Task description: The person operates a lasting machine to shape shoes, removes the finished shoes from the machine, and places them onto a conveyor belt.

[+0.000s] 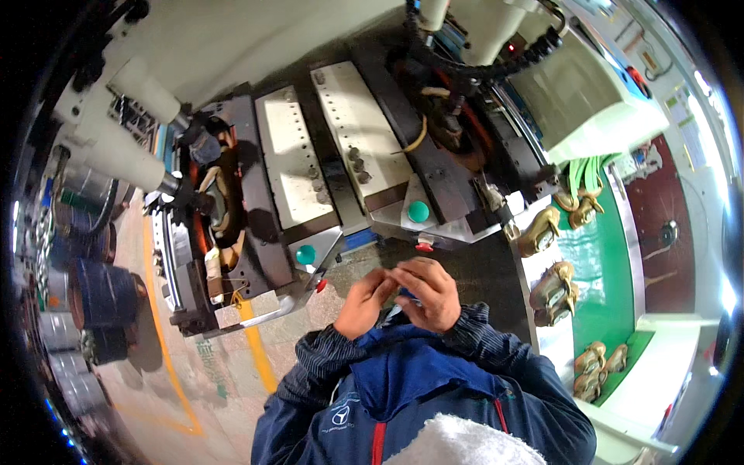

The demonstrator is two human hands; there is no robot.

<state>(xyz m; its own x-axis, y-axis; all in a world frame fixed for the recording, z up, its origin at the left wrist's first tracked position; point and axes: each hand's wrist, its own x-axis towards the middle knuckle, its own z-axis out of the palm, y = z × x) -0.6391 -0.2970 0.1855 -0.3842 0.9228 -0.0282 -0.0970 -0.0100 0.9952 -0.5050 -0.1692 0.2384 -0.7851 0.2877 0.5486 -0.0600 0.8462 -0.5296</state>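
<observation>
In front of my chest, my left hand (364, 303) and my right hand (428, 293) meet at the fingertips. Both have their fingers bent and pinched together; whatever they may hold is too small or hidden to make out. Just beyond them is the front of a machine with two stations. The left station has a green button (306, 255) and a red knob (321, 286); the right one has a green button (418, 211) and a red knob (425, 248). Neither hand touches the machine. A shoe upper (225, 203) sits clamped in the left station.
To the right runs a green conveyor belt (593, 263) edged by a pale ledge. Several tan shoe uppers (552, 293) stand along it. White perforated plates (294, 159) lie between the stations. Dark blue bins (105, 293) line the far left, beside yellow floor lines (159, 318).
</observation>
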